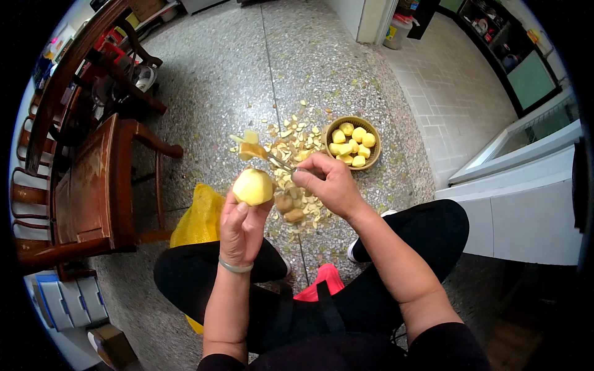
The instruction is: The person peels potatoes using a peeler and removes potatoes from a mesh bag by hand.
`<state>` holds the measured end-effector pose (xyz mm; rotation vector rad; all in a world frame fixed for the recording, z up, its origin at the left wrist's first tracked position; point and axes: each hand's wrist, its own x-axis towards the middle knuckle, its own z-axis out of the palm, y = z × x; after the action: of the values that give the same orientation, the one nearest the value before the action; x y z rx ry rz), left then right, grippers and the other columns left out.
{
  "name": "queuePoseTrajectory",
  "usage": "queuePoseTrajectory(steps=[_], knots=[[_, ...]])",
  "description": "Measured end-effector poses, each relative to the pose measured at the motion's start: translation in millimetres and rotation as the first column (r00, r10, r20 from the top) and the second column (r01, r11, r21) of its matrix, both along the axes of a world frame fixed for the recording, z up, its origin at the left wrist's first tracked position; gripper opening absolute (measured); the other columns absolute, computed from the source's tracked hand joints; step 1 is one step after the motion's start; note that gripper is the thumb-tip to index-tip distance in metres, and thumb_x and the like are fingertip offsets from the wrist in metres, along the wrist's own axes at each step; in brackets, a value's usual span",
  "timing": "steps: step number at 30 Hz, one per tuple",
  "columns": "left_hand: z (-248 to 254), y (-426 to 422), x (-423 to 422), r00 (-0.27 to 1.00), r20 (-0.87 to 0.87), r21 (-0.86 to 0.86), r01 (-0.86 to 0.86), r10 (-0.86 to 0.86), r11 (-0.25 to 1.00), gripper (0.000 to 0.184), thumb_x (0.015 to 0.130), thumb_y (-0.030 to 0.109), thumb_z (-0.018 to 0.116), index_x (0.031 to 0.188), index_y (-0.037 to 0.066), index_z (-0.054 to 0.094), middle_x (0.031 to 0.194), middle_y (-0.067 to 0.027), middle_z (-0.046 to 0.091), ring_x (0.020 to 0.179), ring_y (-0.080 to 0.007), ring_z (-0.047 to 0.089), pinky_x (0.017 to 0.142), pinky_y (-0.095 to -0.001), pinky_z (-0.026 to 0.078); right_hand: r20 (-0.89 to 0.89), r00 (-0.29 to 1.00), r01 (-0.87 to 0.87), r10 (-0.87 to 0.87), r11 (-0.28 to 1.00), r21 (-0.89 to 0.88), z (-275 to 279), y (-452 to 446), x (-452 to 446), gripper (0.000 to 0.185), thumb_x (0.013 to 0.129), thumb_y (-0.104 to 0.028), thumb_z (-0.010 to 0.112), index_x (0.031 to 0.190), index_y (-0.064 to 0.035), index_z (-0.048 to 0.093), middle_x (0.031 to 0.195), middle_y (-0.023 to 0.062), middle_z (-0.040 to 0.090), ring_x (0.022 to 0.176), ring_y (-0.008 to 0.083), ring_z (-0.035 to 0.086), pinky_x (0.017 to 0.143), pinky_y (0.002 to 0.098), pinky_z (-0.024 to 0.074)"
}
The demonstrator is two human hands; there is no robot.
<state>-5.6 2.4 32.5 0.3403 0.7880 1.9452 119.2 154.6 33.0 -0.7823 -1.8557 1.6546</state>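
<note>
A mostly peeled potato (252, 187), pale yellow, rests in my left hand (241, 226), whose fingers curl round it from below. My right hand (331, 185) pinches a slim metal peeler (283, 162) that points left, just above and right of the potato. Strips of peel (252, 148) are at the peeler's far end, blurred by motion. Beneath my hands, brown unpeeled potatoes (294, 214) lie on the floor among many scattered peelings (286, 148). A round basket (329, 128) of peeled potatoes (353, 146) stands beyond my right hand.
A yellow mesh sack (198, 216) lies by my left knee. The wooden chair (86, 191) is at the left, with a drawer unit (71, 300) behind it. A white cabinet (520, 226) stands at the right. Something pink (322, 282) shows between my legs.
</note>
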Motion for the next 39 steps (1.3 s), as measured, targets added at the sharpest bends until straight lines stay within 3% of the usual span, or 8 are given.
queuePoseTrajectory(steps=[5,9,13,17,23,29,35,39], knots=[[-2.5,-1.7,0.1,0.998,0.049,-0.004,-0.033,0.033,0.999,0.051,0.086,0.018,0.062,0.129,0.001,0.041,0.123,-0.0117,0.052,0.115,-0.0241,0.051,0.101,-0.0400,0.040,0.056,0.996,-0.088,0.076,0.967,0.241,9.6,-9.8,0.6,0.018,0.079,-0.015,0.069,0.088,-0.0012,0.062,0.071,-0.0006,0.059,0.066,0.0040,0.052,0.059,0.0216,0.0426],[-3.2,0.7,3.7,0.996,-0.063,-0.101,-0.064,0.057,0.993,0.047,0.085,0.020,0.063,0.125,0.002,0.045,0.120,-0.0106,0.055,0.111,-0.0233,0.053,0.098,-0.0395,0.042,-0.057,0.998,0.037,-0.010,0.870,0.491,12.6,-23.1,-4.2,0.021,0.076,-0.023,0.070,0.081,-0.0053,0.060,0.071,0.0117,0.061,0.064,0.0276,0.062,0.056,0.0351,0.0469],[-10.4,-0.8,6.2,0.989,-0.126,-0.129,-0.094,0.078,0.987,0.044,0.084,0.020,0.063,0.122,0.002,0.047,0.117,-0.0106,0.056,0.107,-0.0230,0.056,0.094,-0.0392,0.045,-0.058,0.997,0.069,-0.043,0.786,0.614,5.8,-25.7,-6.8,0.018,0.077,-0.022,0.068,0.078,-0.0078,0.058,0.069,0.0111,0.060,0.065,0.0286,0.062,0.055,0.0375,0.0473],[0.9,-9.3,0.7,0.998,-0.036,-0.061,-0.054,0.052,0.997,0.044,0.083,0.018,0.063,0.122,0.002,0.046,0.110,-0.0115,0.058,0.099,-0.0232,0.058,0.089,-0.0360,0.047,0.271,0.960,-0.049,-0.070,0.911,0.410,-34.6,10.7,1.5,0.022,0.077,-0.030,0.067,0.080,-0.0092,0.061,0.067,0.0095,0.063,0.061,0.0263,0.063,0.055,0.0381,0.0478],[1.5,-5.3,-1.9,0.997,0.066,-0.059,-0.038,0.042,0.998,0.048,0.084,0.018,0.062,0.125,0.003,0.043,0.120,-0.0118,0.054,0.108,-0.0225,0.054,0.098,-0.0382,0.040,0.142,0.990,-0.042,0.003,0.962,0.269,-5.5,-3.9,1.4,0.023,0.076,-0.027,0.069,0.084,-0.0071,0.063,0.066,0.0095,0.062,0.060,0.0228,0.062,0.055,0.0339,0.0458],[-14.0,-8.6,-1.1,0.954,0.296,-0.018,-0.049,0.053,0.999,0.044,0.082,0.014,0.064,0.122,0.005,0.046,0.116,-0.0115,0.055,0.108,-0.0241,0.053,0.094,-0.0386,0.045,-0.107,0.991,0.015,0.086,0.705,0.709,10.5,-27.7,-8.6,0.022,0.073,-0.014,0.072,0.088,-0.0033,0.062,0.076,0.0124,0.062,0.065,0.0246,0.062,0.059,0.0334,0.0481],[-2.4,-7.9,-4.5,0.986,0.165,-0.043,0.031,-0.024,0.999,0.045,0.079,0.017,0.063,0.119,0.005,0.046,0.110,-0.0087,0.055,0.104,-0.0194,0.054,0.094,-0.0367,0.043,0.168,0.982,0.026,-0.089,0.939,0.343,-6.5,0.7,-1.3,0.021,0.074,-0.016,0.071,0.085,-0.0019,0.062,0.070,0.0126,0.061,0.061,0.0233,0.061,0.054,0.0317,0.0461],[-10.7,-5.7,0.1,0.983,0.181,-0.070,0.005,0.008,0.998,0.043,0.080,0.017,0.062,0.118,0.005,0.047,0.111,-0.0077,0.055,0.102,-0.0193,0.055,0.095,-0.0394,0.042,-0.145,0.989,0.093,-0.003,0.781,0.618,9.4,-21.7,-5.7,0.018,0.073,-0.016,0.071,0.084,-0.0044,0.063,0.072,0.0120,0.061,0.063,0.0251,0.062,0.055,0.0330,0.0479]])
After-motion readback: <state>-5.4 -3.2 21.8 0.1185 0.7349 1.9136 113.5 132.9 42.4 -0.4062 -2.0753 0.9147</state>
